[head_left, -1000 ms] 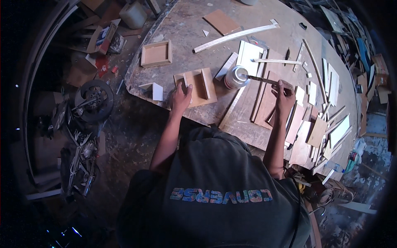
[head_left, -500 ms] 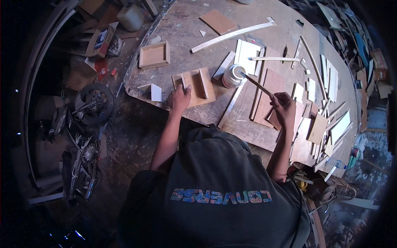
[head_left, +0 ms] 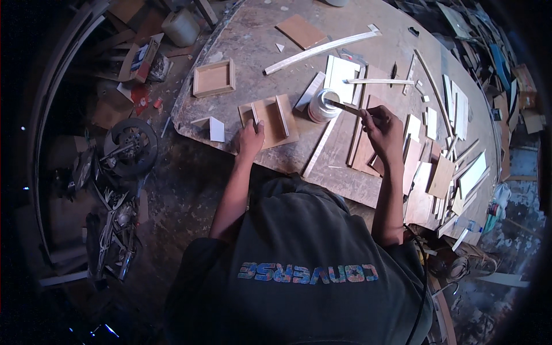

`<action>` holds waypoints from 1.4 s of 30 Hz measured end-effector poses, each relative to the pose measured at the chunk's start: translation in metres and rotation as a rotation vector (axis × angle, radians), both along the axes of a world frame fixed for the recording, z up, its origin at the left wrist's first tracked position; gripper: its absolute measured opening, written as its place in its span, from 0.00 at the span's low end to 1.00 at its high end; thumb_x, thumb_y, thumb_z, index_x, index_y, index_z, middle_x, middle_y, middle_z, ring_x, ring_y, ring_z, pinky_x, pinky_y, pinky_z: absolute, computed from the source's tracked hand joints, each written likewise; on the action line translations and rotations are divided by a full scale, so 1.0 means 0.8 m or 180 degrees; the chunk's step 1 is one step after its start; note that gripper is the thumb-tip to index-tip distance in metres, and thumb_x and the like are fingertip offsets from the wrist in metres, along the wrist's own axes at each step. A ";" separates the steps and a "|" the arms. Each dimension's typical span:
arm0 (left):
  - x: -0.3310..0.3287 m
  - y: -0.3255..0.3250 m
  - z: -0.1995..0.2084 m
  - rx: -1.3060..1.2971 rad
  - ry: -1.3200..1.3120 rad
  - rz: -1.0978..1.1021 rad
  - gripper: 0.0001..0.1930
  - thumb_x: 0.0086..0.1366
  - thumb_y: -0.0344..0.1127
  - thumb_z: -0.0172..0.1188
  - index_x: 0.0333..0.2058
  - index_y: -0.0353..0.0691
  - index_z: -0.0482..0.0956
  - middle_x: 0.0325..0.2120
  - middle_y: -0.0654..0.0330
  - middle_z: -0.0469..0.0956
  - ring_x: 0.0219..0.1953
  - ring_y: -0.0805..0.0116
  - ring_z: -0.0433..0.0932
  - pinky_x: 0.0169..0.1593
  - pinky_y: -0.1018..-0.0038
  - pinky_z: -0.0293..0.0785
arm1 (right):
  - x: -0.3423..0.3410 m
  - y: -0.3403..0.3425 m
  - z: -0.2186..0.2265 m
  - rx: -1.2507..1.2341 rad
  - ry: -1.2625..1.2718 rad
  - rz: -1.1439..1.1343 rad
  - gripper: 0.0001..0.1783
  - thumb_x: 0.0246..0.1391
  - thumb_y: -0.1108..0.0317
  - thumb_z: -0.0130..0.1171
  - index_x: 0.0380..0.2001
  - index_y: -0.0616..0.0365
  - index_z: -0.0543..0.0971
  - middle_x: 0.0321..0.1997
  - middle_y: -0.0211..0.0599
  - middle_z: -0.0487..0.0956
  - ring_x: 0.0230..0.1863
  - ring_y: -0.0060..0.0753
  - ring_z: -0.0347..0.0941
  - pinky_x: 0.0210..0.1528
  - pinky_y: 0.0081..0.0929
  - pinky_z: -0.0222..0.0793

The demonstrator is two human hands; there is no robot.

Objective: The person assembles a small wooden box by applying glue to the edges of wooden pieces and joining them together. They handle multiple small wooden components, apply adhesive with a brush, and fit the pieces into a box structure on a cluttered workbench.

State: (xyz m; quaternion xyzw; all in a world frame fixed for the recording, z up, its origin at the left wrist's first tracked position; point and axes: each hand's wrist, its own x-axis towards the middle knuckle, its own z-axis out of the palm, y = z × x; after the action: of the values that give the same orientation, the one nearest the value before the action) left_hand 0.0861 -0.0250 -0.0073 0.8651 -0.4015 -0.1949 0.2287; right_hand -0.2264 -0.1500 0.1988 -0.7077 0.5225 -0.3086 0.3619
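My left hand grips the near left part of a wooden panel that carries two upright wooden strips; its fingers are around the left strip. My right hand pinches a thin dark stick slanting left to a jar. The stick's far tip is at the mouth of this whitish, round jar; whether it dips into the contents is hard to make out. The jar stands on the workbench, right of the panel.
A shallow wooden tray and a small white-faced angled piece lie left. Boards and strips, including a white board, cover the right side. A long strip lies farther back. On the floor at left sits a wheel among metal parts.
My right hand has moved left and slightly up, bringing the stick closer over the jar's mouth at a flatter slant. My left hand and the panel have stayed in place.
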 end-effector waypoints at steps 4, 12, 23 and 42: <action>0.001 0.002 -0.003 -0.0058 -0.0021 0.0049 0.27 0.68 0.57 0.48 0.50 0.38 0.75 0.36 0.38 0.81 0.42 0.36 0.79 0.47 0.48 0.74 | 0.001 0.009 0.025 0.0069 -0.0026 -0.0186 0.12 0.60 0.68 0.63 0.31 0.70 0.79 0.24 0.37 0.80 0.25 0.18 0.73 0.29 0.21 0.69; 0.000 -0.003 0.007 0.0196 0.0000 -0.0078 0.23 0.68 0.53 0.49 0.42 0.36 0.76 0.35 0.38 0.80 0.42 0.36 0.79 0.47 0.48 0.74 | -0.053 0.009 0.002 0.0636 -0.0841 -0.0730 0.13 0.60 0.63 0.64 0.34 0.65 0.79 0.27 0.37 0.82 0.28 0.22 0.78 0.32 0.20 0.74; 0.008 0.008 0.014 0.0388 -0.0197 0.0010 0.16 0.67 0.44 0.51 0.37 0.35 0.78 0.35 0.40 0.81 0.42 0.38 0.79 0.46 0.48 0.73 | -0.094 0.041 -0.060 0.1767 -0.1480 -0.0743 0.10 0.62 0.63 0.61 0.39 0.57 0.74 0.36 0.37 0.83 0.35 0.27 0.82 0.36 0.23 0.77; 0.006 0.011 0.006 -0.0055 0.0160 -0.0111 0.19 0.68 0.47 0.52 0.33 0.35 0.81 0.31 0.42 0.81 0.39 0.38 0.79 0.44 0.49 0.73 | 0.081 0.102 -0.142 0.0973 0.0057 0.1093 0.12 0.59 0.73 0.54 0.46 0.63 0.70 0.32 0.59 0.80 0.37 0.59 0.79 0.40 0.45 0.73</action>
State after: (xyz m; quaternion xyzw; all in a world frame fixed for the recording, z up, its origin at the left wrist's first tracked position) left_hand 0.0913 -0.0165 -0.0024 0.8508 -0.4123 -0.2171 0.2428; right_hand -0.1614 -0.0686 0.0849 -0.7259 0.4382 -0.1534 0.5075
